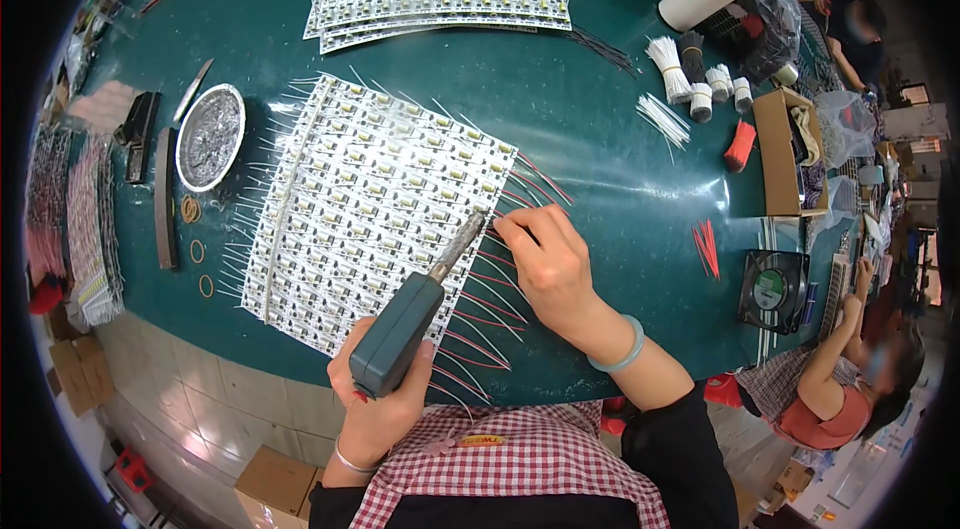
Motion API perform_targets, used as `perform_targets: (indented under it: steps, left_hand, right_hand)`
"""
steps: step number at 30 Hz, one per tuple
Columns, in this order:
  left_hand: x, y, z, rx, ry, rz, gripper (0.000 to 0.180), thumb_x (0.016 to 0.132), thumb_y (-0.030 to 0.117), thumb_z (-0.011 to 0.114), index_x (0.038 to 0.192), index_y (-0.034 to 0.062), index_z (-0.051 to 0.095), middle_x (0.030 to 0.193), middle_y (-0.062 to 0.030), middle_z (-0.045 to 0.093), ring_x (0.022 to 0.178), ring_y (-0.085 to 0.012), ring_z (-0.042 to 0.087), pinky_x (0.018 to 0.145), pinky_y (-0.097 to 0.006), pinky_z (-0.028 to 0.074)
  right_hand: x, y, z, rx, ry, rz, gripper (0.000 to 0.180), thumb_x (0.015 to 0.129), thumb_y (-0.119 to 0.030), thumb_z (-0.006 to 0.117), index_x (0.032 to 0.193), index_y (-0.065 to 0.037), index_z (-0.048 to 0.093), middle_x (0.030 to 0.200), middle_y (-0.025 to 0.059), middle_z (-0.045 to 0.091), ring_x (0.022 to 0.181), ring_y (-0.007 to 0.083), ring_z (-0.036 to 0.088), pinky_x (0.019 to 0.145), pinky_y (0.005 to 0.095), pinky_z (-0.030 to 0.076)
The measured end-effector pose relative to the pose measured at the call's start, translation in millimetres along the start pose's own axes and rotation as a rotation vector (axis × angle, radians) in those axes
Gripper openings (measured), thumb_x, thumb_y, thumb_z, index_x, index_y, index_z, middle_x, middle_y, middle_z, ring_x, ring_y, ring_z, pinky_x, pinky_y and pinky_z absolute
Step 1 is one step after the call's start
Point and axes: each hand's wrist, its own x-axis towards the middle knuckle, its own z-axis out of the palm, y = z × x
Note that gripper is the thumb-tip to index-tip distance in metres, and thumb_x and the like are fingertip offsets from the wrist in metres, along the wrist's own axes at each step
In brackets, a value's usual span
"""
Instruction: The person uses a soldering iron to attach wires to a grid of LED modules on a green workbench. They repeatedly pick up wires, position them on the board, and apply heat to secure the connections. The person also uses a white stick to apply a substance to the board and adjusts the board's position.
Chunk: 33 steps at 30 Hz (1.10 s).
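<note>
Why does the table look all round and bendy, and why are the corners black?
In the head view, the fisheye lens bends the green table edge and leaves dark corners; the middle is sharp, around the soldering iron and circuit panel; lamp glare shines beside the small fan.

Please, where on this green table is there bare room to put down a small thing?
The widest bare patch of the table lies between the circuit panel and the white wire bundles. A smaller one lies right of the right hand, before the small fan. It is crowded around the foil dish and the cardboard box.
</note>
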Motion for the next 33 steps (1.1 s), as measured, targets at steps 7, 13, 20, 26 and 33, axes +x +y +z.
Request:
perform_targets:
  steps: [7, 13, 20, 26, 33]
  left_hand:
    - [-3.6, -4.4, 8.1, -0.053, 0.039, -0.002, 0.014, 0.078, -0.007, 0.075, 0.091, -0.0046, 0.070, 0.083, -0.0082, 0.066, 0.066, -0.0115, 0.060, 0.059, -0.027, 0.047]
    - [-1.3, 4.9, 8.8, -0.014, 0.055, -0.013, 0.013, 0.078, -0.007, 0.076, 0.089, -0.0041, 0.069, 0.078, -0.0067, 0.065, 0.065, -0.0109, 0.059, 0.058, -0.027, 0.046]
    - [2.2, 8.8, -3.1, 0.071, 0.007, 0.035, 0.013, 0.078, -0.005, 0.076, 0.089, -0.0043, 0.069, 0.079, -0.0062, 0.061, 0.063, -0.0103, 0.055, 0.055, -0.026, 0.044]
    - [-2.4, 9.5, -4.2, 0.075, 0.025, 0.040, 0.015, 0.079, -0.004, 0.077, 0.091, -0.0059, 0.068, 0.081, -0.0062, 0.062, 0.066, -0.0102, 0.056, 0.057, -0.026, 0.045]
    - [-15.9, -1.8, -3.7, -0.051, 0.090, -0.025, 0.022, 0.078, -0.003, 0.078, 0.097, -0.0071, 0.069, 0.087, -0.0087, 0.066, 0.071, -0.0117, 0.060, 0.061, -0.026, 0.048]
  right_hand:
    - [0.2, 0.6, 0.4, 0.009, 0.004, -0.007, 0.030, 0.074, 0.003, 0.068, 0.104, 0.005, 0.070, 0.099, 0.0117, 0.065, 0.089, 0.0277, 0.063, 0.069, 0.0348, 0.056]
    - [-0.3, 0.8, 1.1, 0.008, 0.015, -0.005, 0.029, 0.074, 0.003, 0.067, 0.103, 0.004, 0.069, 0.098, 0.0114, 0.065, 0.089, 0.0275, 0.063, 0.069, 0.0346, 0.056]
    - [-1.3, 0.6, 1.6, 0.003, 0.013, 0.006, 0.028, 0.074, 0.003, 0.067, 0.101, 0.003, 0.069, 0.098, 0.0107, 0.065, 0.088, 0.0269, 0.063, 0.068, 0.0346, 0.056]
    - [-0.5, -0.8, 1.6, 0.004, 0.031, 0.005, 0.027, 0.074, 0.004, 0.067, 0.101, 0.002, 0.069, 0.097, 0.0103, 0.064, 0.088, 0.0265, 0.063, 0.068, 0.0345, 0.056]
    - [-2.3, -6.5, -3.5, 0.020, 0.067, 0.028, 0.027, 0.072, 0.006, 0.068, 0.099, 0.002, 0.067, 0.097, 0.0103, 0.062, 0.088, 0.0272, 0.062, 0.070, 0.0346, 0.054]
